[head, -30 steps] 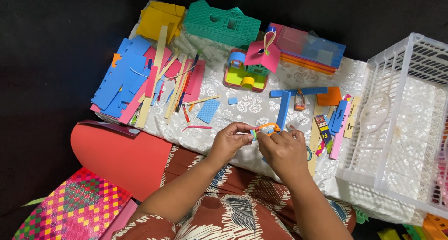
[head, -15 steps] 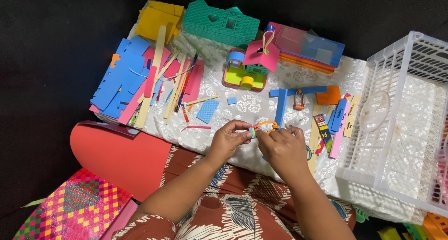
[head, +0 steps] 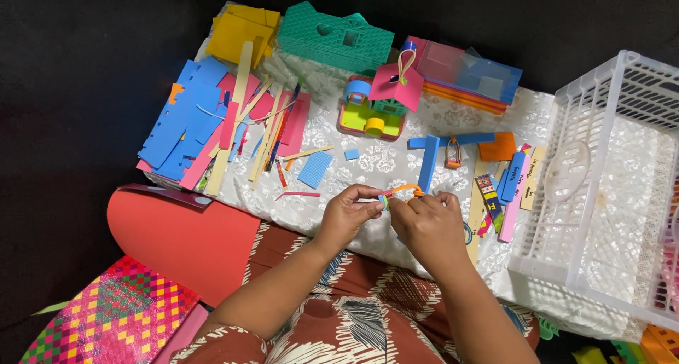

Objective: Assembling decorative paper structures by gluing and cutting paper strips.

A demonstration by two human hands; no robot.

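Observation:
My left hand [head: 348, 215] and my right hand [head: 426, 226] meet over the near edge of the white patterned cloth [head: 368, 159]. Together they pinch a small curved orange strip [head: 403, 189] with a bit of green and blue at its left end. My left fingertips grip that left end, my right fingers hold the right end. Just beyond the hands lies a blue foam cross shape [head: 433, 155] and a small orange loop piece [head: 453, 154].
Blue, pink and tan foam strips [head: 212, 123] pile at the left. A green foam house [head: 332, 35], yellow sheets [head: 240, 31] and a small colourful model [head: 368, 113] stand at the back. A white plastic basket [head: 601, 187] sits right. A red sheet [head: 184, 237] lies near left.

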